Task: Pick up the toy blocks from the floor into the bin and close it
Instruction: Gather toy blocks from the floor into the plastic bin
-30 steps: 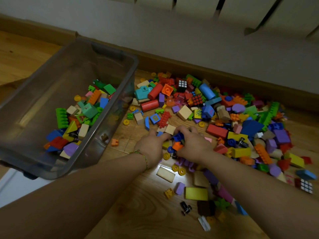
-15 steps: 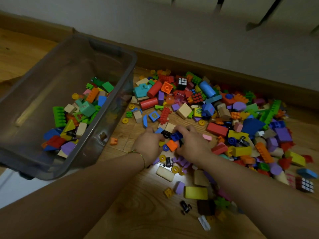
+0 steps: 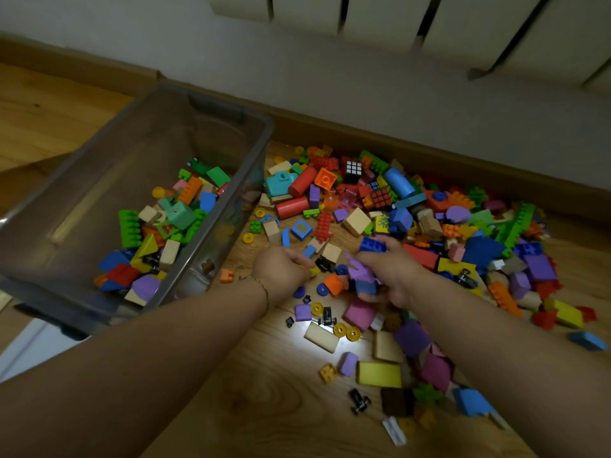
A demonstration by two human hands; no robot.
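Note:
A big heap of coloured toy blocks [image 3: 406,223] covers the wooden floor on the right, along the baseboard. A clear grey plastic bin [image 3: 231,196] stands open at the left, its bottom partly covered with blocks. My left hand [image 3: 281,271] is curled low over the near edge of the heap, fingers closed on a small yellow piece. My right hand [image 3: 390,269], just to its right, grips a bunch of blocks: a dark blue studded brick [image 3: 372,244] on top and purple pieces below. An orange block [image 3: 332,284] lies between the hands.
A wall with a white radiator [image 3: 429,24] runs along the back. Loose pieces lie near me: a yellow block [image 3: 378,374], a beige wooden tile [image 3: 321,337], small black wheels [image 3: 358,400]. A lone orange brick [image 3: 226,276] sits by the bin's wall.
Both hands have pulled slightly apart. The right hand has lifted off the floor with the blue brick and purple pieces gathered in it; the left has closed on a yellow piece.

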